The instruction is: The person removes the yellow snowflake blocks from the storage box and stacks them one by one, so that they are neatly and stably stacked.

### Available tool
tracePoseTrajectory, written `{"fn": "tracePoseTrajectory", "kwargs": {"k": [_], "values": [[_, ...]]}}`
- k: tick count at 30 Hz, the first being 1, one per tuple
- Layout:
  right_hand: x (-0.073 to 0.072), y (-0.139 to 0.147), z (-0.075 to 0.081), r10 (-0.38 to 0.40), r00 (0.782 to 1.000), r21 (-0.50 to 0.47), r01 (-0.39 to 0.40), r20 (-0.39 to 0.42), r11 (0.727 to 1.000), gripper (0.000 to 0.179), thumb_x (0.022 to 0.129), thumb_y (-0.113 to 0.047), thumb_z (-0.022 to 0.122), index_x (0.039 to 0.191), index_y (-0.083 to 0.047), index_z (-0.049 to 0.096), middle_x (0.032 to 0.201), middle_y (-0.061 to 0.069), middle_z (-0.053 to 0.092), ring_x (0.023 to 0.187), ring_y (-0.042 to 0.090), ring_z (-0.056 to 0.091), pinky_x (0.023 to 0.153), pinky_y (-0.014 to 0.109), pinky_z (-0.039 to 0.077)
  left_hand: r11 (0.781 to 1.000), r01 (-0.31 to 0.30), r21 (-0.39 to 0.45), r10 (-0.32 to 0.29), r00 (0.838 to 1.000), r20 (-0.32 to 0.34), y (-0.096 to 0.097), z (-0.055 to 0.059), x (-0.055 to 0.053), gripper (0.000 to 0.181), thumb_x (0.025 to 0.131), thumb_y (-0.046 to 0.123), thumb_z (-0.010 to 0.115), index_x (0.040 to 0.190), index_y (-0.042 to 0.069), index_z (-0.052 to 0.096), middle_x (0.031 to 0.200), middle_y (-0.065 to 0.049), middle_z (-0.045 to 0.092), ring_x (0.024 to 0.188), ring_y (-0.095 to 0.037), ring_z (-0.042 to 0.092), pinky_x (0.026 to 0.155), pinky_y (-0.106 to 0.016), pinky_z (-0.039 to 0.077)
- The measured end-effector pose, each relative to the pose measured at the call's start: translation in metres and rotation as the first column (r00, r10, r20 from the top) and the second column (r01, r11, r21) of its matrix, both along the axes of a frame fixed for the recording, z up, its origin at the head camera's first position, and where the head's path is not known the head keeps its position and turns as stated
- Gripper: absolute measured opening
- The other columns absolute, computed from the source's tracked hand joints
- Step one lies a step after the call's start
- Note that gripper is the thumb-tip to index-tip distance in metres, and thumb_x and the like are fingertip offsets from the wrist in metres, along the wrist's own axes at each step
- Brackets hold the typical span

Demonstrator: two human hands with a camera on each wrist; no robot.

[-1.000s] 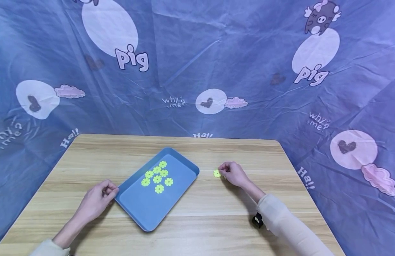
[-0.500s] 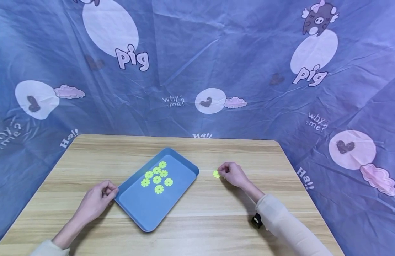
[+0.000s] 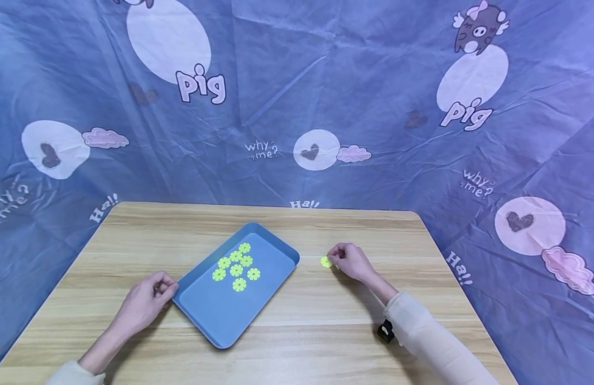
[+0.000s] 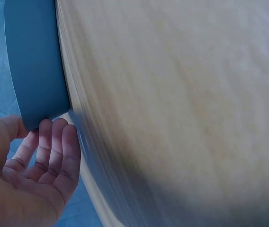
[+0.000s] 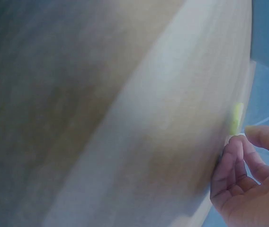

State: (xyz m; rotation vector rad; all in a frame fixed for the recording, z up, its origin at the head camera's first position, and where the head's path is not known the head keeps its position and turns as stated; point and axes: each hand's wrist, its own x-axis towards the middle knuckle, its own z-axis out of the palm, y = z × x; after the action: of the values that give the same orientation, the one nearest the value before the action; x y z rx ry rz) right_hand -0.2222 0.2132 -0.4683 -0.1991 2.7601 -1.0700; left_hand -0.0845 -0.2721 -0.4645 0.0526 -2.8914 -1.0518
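Note:
In the head view, a shallow blue tray lies slanted on the wooden table, several yellow-green notched plastic discs inside it. My left hand pinches the tray's left corner. The left wrist view shows that hand with the thumb on one side of the tray wall and curled fingers on the other. To the right of the tray, my right hand pinches the edge of a single yellow-green disc, close over the tabletop. In the right wrist view the disc shows at the fingertips.
The light wooden table ends at a blue printed cloth hanging behind and at the sides. A small black object shows under the right sleeve.
Both hands and the tray stay in place. The lone disc at my right fingertips has shifted very slightly left over the last second.

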Motion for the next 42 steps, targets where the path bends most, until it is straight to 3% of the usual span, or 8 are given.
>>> {"fn": "tracePoseTrajectory", "kwargs": {"k": [9,18,24,32,37,42], "values": [[0.004,-0.008,0.017,0.036,0.999,-0.021,-0.037,-0.041,0.999,0.014,0.097,-0.018,0.072,0.106,-0.008,0.076,0.088,0.005,0.072,0.072,0.012,0.061,0.062,0.023,0.047,1.0,0.003,-0.008,-0.003,1.0,-0.005,-0.001,-0.001,-0.001,0.008,0.099,0.015,0.072,0.1,0.008,0.072,0.082,0.001,0.066,0.068,0.001,0.048,0.063,-0.022,0.041],[0.015,-0.033,0.034,0.191,0.972,-0.025,-0.196,-0.14,0.98,0.019,0.097,-0.018,0.074,0.111,-0.004,0.074,0.092,0.008,0.073,0.077,0.013,0.062,0.069,0.023,0.051,1.0,0.005,0.0,-0.005,1.0,-0.011,-0.001,-0.002,-0.001,0.006,0.098,0.013,0.072,0.099,0.007,0.071,0.08,0.002,0.066,0.065,0.002,0.05,0.062,-0.022,0.042],[0.022,-0.051,0.034,0.306,0.916,0.073,-0.297,-0.259,0.952,0.028,0.097,-0.025,0.075,0.119,-0.008,0.074,0.109,0.008,0.072,0.091,0.017,0.067,0.083,0.035,0.057,1.0,0.003,-0.002,-0.003,1.0,0.013,-0.002,-0.002,-0.002,0.008,0.099,0.016,0.072,0.1,0.008,0.071,0.082,0.001,0.067,0.066,0.002,0.05,0.063,-0.022,0.042],[0.03,-0.075,0.033,0.42,0.838,0.231,-0.357,-0.349,0.905,0.034,0.098,-0.034,0.074,0.125,-0.012,0.073,0.117,0.004,0.072,0.115,0.025,0.065,0.104,0.047,0.053,1.0,0.011,0.007,-0.011,1.0,-0.002,-0.002,-0.002,-0.001,0.007,0.099,0.014,0.071,0.1,0.007,0.071,0.08,0.003,0.065,0.065,0.003,0.05,0.062,-0.022,0.042],[0.03,-0.092,0.031,0.489,0.777,0.344,-0.368,-0.396,0.864,0.037,0.097,-0.038,0.075,0.124,-0.014,0.073,0.115,0.002,0.072,0.109,0.021,0.064,0.1,0.043,0.053,1.0,0.013,0.011,-0.012,1.0,-0.015,-0.001,-0.002,0.0,0.006,0.098,0.013,0.071,0.099,0.007,0.07,0.079,0.003,0.065,0.064,0.003,0.05,0.061,-0.022,0.042],[0.03,-0.106,0.027,0.546,0.741,0.425,-0.382,-0.389,0.821,0.037,0.098,-0.043,0.072,0.126,-0.018,0.073,0.119,0.001,0.071,0.11,0.019,0.064,0.099,0.041,0.054,1.0,0.015,0.009,-0.015,1.0,-0.023,-0.001,-0.003,0.0,0.005,0.098,0.012,0.072,0.098,0.007,0.07,0.079,0.003,0.065,0.064,0.003,0.05,0.062,-0.022,0.042]]}}
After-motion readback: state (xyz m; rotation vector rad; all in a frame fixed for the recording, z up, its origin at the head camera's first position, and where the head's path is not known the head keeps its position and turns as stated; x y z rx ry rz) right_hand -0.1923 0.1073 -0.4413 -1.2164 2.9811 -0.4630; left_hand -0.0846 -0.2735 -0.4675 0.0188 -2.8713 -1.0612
